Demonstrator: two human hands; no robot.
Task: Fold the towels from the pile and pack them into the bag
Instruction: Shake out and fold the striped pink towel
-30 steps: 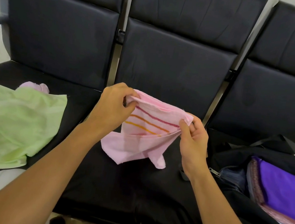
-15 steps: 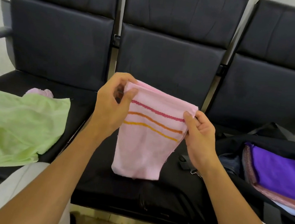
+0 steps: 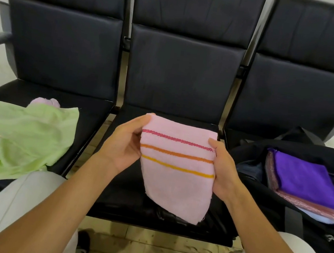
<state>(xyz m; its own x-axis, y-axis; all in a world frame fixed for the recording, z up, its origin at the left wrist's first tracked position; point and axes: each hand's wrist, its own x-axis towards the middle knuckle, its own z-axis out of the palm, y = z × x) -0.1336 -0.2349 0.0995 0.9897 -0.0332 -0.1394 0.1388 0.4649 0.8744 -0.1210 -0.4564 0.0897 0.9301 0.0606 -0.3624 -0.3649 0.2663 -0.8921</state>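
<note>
A folded pink towel point(image 3: 175, 183) with red, orange and yellow stripes hangs in the air above the middle seat. My left hand point(image 3: 124, 144) grips its left edge and my right hand point(image 3: 221, 168) grips its right edge, thumbs on the front. On the left seat lies the pile: a crumpled light green towel point(image 3: 24, 140) over a pale pink one point(image 3: 46, 102). On the right seat stands an open black bag point(image 3: 307, 221) holding a stack of folded towels, a purple one point(image 3: 306, 180) on top.
Three black padded seats point(image 3: 179, 74) in a row face me, with metal armrests at both ends. My knees in light trousers and dark shoes show at the bottom, above a wooden floor point(image 3: 145, 243).
The pink towel went from a bunched shape to a flat, folded panel, and both hands brought it lower and nearer to me. The camera tilted down.
</note>
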